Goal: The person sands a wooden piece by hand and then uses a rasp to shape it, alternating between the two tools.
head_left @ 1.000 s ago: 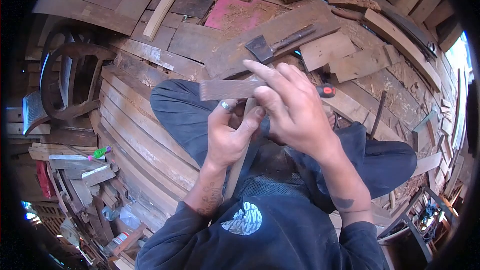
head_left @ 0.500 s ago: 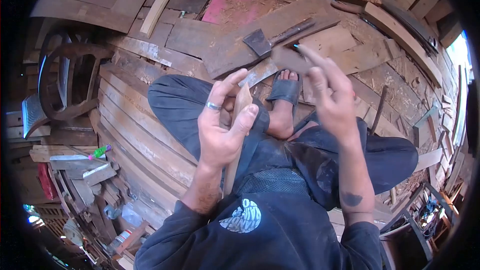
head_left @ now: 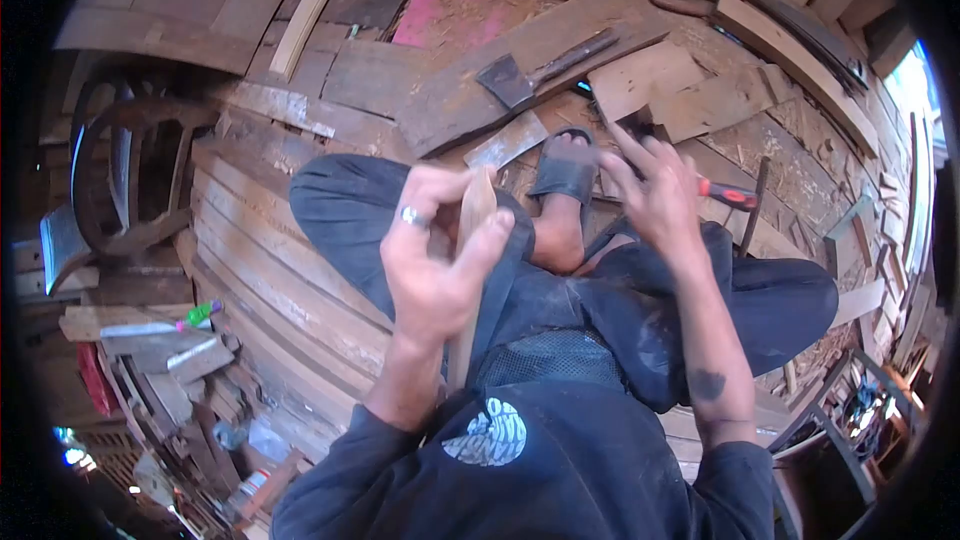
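My left hand [head_left: 435, 255] is closed around a pale wooden stick [head_left: 478, 205]. Its pointed tip faces up between thumb and forefinger, and the lower length runs down toward my lap. Opposite, my right hand [head_left: 655, 190] is raised over my right leg, some fingers stretched toward the stick. A red-and-black tool handle [head_left: 730, 194] juts from behind this hand on its outer side and seems gripped in it. The tool's working end cannot be made out. A gap separates the right hand from the stick.
A hatchet [head_left: 507, 83] rests on a wide board [head_left: 440, 120] beyond my sandalled foot [head_left: 563, 180]. Planks [head_left: 270, 230] lie side by side at my left, near a curved wooden chair frame [head_left: 85, 170]. Wood scraps and shavings cover the floor at right.
My right hand has turned, and the red-and-black handle now sticks out to its right. The left hand with the stick has shifted slightly left.
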A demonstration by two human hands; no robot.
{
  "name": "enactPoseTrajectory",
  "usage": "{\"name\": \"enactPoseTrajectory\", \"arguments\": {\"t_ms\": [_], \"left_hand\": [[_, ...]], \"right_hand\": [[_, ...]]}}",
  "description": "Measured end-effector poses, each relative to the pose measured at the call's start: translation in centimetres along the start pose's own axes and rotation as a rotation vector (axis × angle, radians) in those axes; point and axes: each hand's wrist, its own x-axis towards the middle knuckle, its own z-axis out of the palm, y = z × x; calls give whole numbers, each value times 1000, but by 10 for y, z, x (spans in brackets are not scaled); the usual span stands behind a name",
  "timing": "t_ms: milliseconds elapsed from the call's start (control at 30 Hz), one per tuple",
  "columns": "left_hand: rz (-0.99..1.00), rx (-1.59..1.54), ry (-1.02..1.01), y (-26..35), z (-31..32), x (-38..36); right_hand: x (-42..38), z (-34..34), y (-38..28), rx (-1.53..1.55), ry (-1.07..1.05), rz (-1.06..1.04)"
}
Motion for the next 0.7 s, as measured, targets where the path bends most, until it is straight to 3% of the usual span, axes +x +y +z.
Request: {"name": "enactPoseTrajectory", "arguments": {"t_ms": [33,100,133,200,267,433,600,700], "left_hand": [[35,-54,-21,2,-1,0],[-50,-38,7,-1,-2,2],[-68,-26,7,0,-4,2],[-39,-83,-27,0,-4,5],[-12,-144,-52,2,-4,6],[43,-136,-17,2,-11,6],[24,-135,23,7,-7,6],[31,-95,-65,1,-15,7]], "right_hand": [[-11,7,37,10,-51,61],[-19,10,68,529,17,365],[-15,-10,47,650,-43,574],[-7,-26,30,691,-43,618],[-2,-14,41,525,45,281],[-11,2,38,699,-69,457],[-14,3,43,684,-91,422],[-14,-3,37,665,-95,414]]}}
